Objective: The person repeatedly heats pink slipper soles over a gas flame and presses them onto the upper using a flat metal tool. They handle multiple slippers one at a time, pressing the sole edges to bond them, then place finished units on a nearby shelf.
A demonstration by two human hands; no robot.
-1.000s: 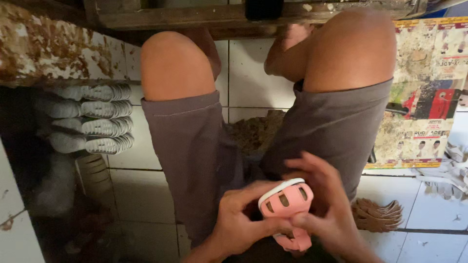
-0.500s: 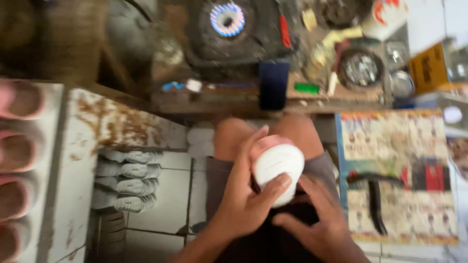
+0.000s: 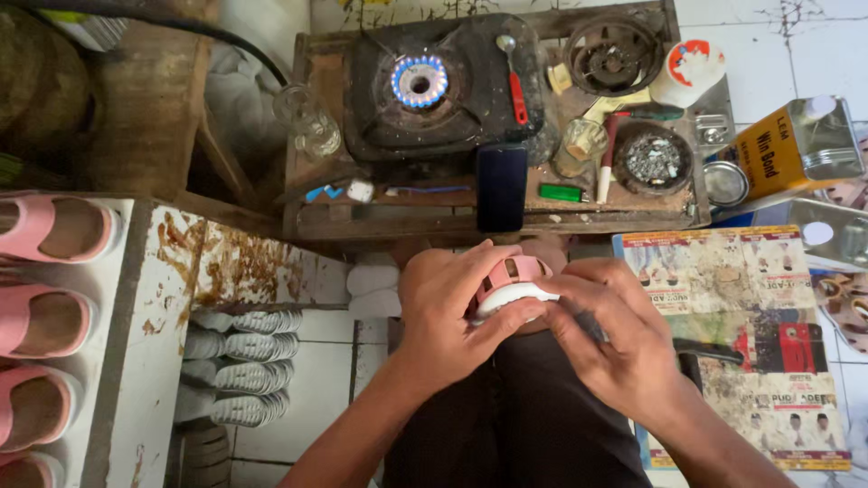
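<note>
On the far left, pink sandals [image 3: 50,298] lie in a column on a white shelf [image 3: 117,361] streaked with brown stains, and under its edge a stack of white soles [image 3: 240,370] rests on the tiled floor. Above, a low wooden table [image 3: 312,217] carries a gas burner [image 3: 419,81] lit with a blue ring of flame, a glass jar [image 3: 307,122] to its left, a red-handled tool [image 3: 515,81] to its right, and a dark phone [image 3: 501,188] standing at the table's front edge.

In the middle of the view, over the person's lap, both hands hold a small sandal [image 3: 513,285] — pink on its upper, with cut-out slots showing across the top, and a thick white sole turned toward the camera. The left hand [image 3: 452,316] is clamped around its left side, thumb lying along the white sole; the right hand [image 3: 615,334] closes on its right side, fingertips pressed on the sole's edge. The sandal sits just below the table's front edge.

Further right on the table are a green lighter [image 3: 562,192], a round tin of grey bits [image 3: 658,161] and a white tub [image 3: 689,72]. Beside the table a yellow can [image 3: 787,149] lies tilted — and printed paper [image 3: 723,316] covers the floor by the right forearm.
</note>
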